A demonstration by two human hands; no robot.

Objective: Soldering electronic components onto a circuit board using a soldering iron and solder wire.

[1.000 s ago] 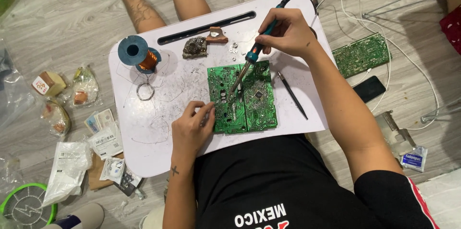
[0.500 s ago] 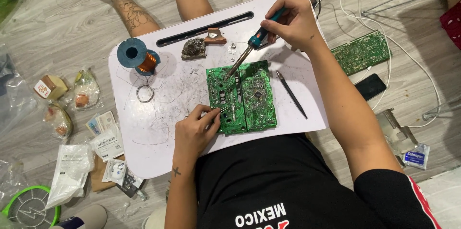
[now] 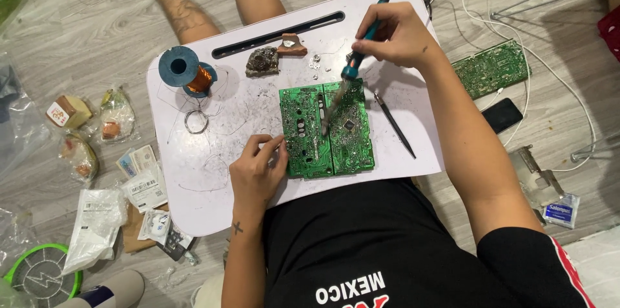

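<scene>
2 green boards: one [image 3: 328, 128] btwn hands, second [image 3: 492, 68] beyond right hand [image 3: 395, 35], gripping 1 soldering iron [image 3: 352, 69]. Left hand [image 3: 258, 169] pinches something too thin to see.

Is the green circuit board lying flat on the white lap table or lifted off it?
Flat. The green circuit board lies on the white lap table; the left hand touches its left edge, and the soldering iron tip meets its top.
</scene>
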